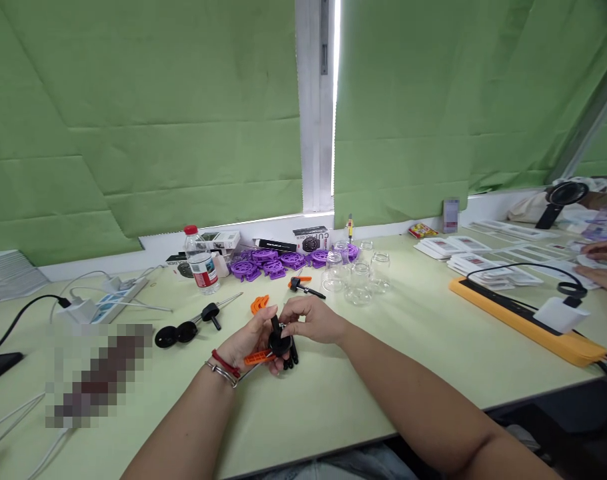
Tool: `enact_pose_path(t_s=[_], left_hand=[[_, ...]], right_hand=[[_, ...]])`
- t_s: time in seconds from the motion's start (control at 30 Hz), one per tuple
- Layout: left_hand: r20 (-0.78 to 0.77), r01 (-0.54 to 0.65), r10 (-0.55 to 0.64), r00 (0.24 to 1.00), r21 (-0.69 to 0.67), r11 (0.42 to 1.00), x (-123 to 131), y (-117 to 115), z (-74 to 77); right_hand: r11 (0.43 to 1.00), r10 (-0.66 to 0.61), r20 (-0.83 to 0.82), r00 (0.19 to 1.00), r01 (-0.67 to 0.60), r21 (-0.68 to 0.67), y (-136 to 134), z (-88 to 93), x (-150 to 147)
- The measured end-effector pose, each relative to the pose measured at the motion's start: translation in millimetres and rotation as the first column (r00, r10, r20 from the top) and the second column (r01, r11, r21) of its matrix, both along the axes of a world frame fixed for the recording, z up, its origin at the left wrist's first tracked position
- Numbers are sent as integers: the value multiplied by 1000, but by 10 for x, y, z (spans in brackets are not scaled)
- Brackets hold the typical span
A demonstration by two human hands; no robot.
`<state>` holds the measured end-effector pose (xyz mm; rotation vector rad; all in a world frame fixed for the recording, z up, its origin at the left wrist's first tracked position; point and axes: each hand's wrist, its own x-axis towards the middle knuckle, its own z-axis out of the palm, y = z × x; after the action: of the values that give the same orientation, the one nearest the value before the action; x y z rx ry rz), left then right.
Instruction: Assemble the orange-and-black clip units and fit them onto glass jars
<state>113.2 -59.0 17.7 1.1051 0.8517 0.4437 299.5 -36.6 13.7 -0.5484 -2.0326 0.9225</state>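
Observation:
My left hand (248, 343) lies palm up on the pale green table (383, 373) and cradles a small black and orange plastic assembly (276, 347). A red band and a metal bangle sit on that wrist. My right hand (311, 319) is curled over the top of the assembly, its fingertips pinching the black upright part. An orange plastic piece (259, 304) lies just behind my hands, and a black and orange part (302, 285) lies a little farther back.
Several purple plastic parts (268, 262), clear glass jars (356, 273), a water bottle (202, 261) and small boxes stand at the back. Black discs and a rod (191, 327) lie left. A power strip (108, 303) and cables are far left. An orange tray (533, 327) and another person's hands (601, 263) are right.

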Motion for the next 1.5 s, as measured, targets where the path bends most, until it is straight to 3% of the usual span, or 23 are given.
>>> enact_pose_path(t_s=[0.43, 0.7, 1.5], left_hand=[[26, -40, 40, 999, -19, 999, -43, 26, 18], [21, -38, 39, 999, -28, 999, -49, 47, 3], [10, -53, 53, 999, -17, 998, -48, 25, 12]], right_hand=[[991, -6, -63, 998, -3, -137, -16, -7, -17], [993, 31, -62, 998, -38, -114, -6, -39, -19], [981, -21, -14, 1000, 18, -195, -53, -48, -73]])
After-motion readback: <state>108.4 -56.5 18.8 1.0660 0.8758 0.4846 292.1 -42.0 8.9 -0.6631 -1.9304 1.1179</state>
